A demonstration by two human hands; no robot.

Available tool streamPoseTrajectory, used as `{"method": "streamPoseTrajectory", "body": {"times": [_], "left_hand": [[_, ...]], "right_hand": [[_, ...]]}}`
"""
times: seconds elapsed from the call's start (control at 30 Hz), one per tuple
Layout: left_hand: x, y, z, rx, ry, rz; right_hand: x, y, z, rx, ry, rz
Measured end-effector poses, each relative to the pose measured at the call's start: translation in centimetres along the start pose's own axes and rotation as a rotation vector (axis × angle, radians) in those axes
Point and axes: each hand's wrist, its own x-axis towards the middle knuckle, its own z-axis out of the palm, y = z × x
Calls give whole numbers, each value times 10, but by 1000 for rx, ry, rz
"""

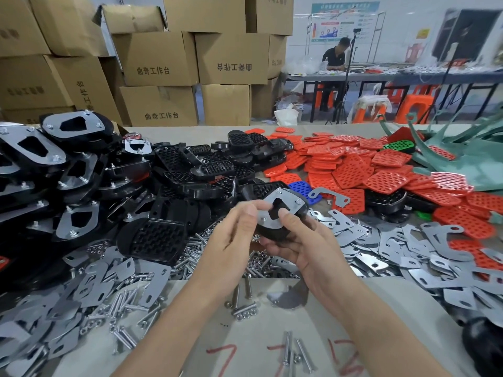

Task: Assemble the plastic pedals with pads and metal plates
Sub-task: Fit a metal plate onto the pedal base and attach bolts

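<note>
Both hands held one pedal (270, 231) between them over the bench (258, 336): right hand (299, 248) cupped it underneath, thumb on the plate (285, 204); left hand (234, 232) pinched the plate's edge. Judged light, stiff; grip by the rim.

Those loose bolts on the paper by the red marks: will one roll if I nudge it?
Probably: the bolt is a round shank lying flat on the paper, so a sideways nudge should roll it. Its wider head would likely curve its path. Thin, shiny metal may slip from a pinch.
</note>
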Motion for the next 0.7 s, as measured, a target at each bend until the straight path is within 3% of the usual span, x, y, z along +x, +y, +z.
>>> {"method": "streamPoseTrajectory", "body": {"times": [0.33, 0.43, 0.53, 0.7], "left_hand": [[0, -1, 1, 72, 55, 50], [0, -6, 3, 278, 221, 91], [-1, -9, 6, 505, 235, 133], [-2, -13, 5, 583, 234, 204]], "right_hand": [[1, 2, -1, -1, 14, -24], [0, 4, -1, -90, 43, -81], [-4, 3, 3, -189, 76, -176], [-6, 5, 8, -301, 99, -339]]}}
